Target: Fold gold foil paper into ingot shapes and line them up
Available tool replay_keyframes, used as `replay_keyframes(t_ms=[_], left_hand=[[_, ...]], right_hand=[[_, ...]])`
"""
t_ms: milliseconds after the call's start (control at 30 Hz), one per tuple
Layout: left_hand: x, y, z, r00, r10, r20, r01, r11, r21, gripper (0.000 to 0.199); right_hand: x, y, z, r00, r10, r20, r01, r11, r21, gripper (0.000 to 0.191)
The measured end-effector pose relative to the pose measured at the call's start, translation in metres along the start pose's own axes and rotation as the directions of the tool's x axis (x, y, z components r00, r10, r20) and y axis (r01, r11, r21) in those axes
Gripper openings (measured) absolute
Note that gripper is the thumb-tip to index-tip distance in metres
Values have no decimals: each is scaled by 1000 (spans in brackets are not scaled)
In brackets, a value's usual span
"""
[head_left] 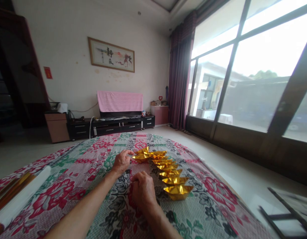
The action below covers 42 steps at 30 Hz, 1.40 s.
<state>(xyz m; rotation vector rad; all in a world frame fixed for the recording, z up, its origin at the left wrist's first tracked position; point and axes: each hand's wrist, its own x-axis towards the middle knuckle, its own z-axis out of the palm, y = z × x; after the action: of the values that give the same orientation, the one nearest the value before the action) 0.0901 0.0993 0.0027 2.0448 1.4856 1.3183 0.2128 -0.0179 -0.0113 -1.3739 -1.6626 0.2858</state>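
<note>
My left hand (122, 161) reaches to the near-left end of a gold foil paper ingot (141, 158), its thumb and fingertips pinched at the pointed tip. Another gold paper ingot stands just behind that one. A row of several gold paper ingots (170, 173) curves toward me on the right, the nearest ingot (178, 192) being the largest in view. Low over the cloth, left of the row, my right hand (144, 187) is closed with its fingers curled under; whatever they may hold is hidden.
A flowered tablecloth (93, 199) covers the round table. At the left edge lies a stack of gold and white sheets (21, 192). A dark-framed chair or stool (282, 212) stands at the lower right. Beyond the table is a low black cabinet (118, 127).
</note>
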Motion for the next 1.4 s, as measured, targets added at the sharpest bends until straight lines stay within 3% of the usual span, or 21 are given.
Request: replay_keyframes(t_ms=[67, 100, 333, 1033, 1233, 1400], left_hand=[[9, 0, -1, 980, -186, 67, 195, 966, -170, 30], [13, 0, -1, 971, -218, 98, 234, 951, -202, 32], [32, -7, 7, 938, -274, 211, 329, 898, -292, 45], [39, -3, 17, 936, -215, 280, 303, 897, -322, 53], [38, 0, 7, 953, -177, 245, 239, 937, -255, 48], [30, 3, -4, 974, -49, 221, 63, 997, -54, 43]], right_hand=[[0, -1, -1, 1000, 16, 1, -16, 1000, 11, 28], [0, -1, -1, 1000, 21, 3, -21, 1000, 17, 29], [0, 0, 0, 1000, 21, 3, -22, 1000, 13, 29], [0, -2, -1, 999, 37, 18, -37, 999, 4, 28], [0, -1, 0, 1000, 22, 4, -22, 1000, 11, 29], [0, 1, 2, 1000, 12, 0, -12, 1000, 23, 28]])
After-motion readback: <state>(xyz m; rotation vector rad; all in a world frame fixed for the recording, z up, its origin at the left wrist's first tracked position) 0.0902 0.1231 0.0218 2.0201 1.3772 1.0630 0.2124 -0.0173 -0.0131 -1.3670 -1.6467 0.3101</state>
